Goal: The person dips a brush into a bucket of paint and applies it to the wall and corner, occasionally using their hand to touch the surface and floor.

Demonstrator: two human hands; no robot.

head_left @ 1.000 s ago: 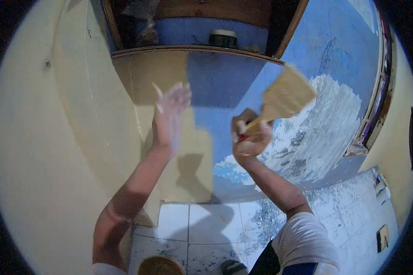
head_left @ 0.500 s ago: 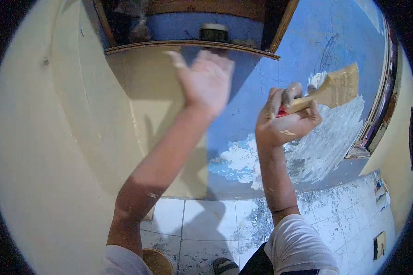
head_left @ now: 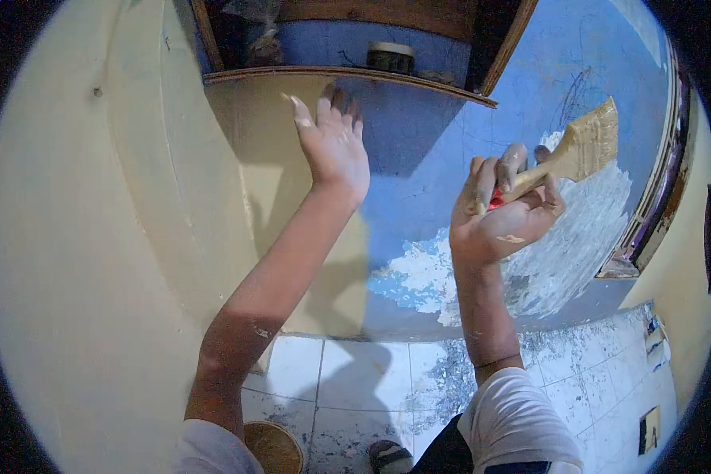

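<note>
The right hand (head_left: 504, 213) gripped a cream-loaded paintbrush (head_left: 581, 150) raised near the blue wall (head_left: 426, 166). The left hand (head_left: 336, 142) was open, fingers spread, beneath the shelf (head_left: 347, 75). Even, overlapping strokes would likely cover best.

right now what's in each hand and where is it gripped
The right hand holds a paintbrush by its handle, bristles up. The left hand holds nothing, fingers spread.
</note>
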